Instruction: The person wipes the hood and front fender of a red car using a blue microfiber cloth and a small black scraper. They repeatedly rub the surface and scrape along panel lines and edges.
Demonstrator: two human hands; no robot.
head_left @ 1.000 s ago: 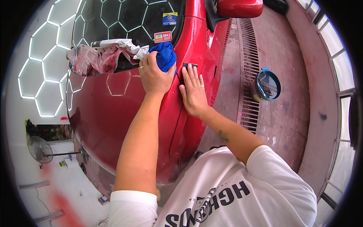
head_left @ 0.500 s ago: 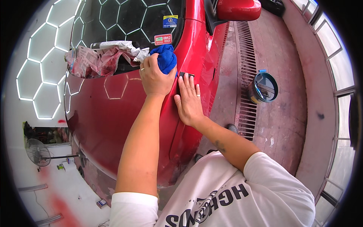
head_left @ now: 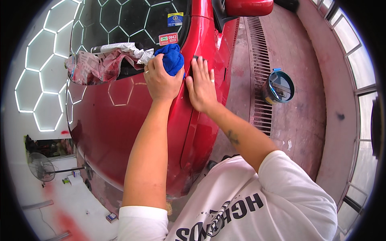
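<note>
My left hand (head_left: 164, 82) is closed around a bunched blue cloth (head_left: 173, 59), held against the red car's body beside the windshield corner. My right hand (head_left: 202, 86) presses with fingers stretched along the car's red painted panel (head_left: 120, 124). Under those fingertips lies a small black pad (head_left: 196, 58), its top edge showing and the rest mostly covered. Just left of the cloth, crumpled newspaper (head_left: 108, 64) lies along the base of the dark windshield (head_left: 124, 20).
A dark bucket (head_left: 292, 89) of liquid stands on the floor to the right, beside a long drain grate (head_left: 261, 72). A red side mirror (head_left: 248, 7) juts out at the top. On the left are a fan (head_left: 41, 166) and hexagonal lights (head_left: 42, 82).
My right hand has slid forward along the red panel with the black pad under its fingers. My left hand keeps its hold on the blue cloth. The whole view has shifted slightly.
</note>
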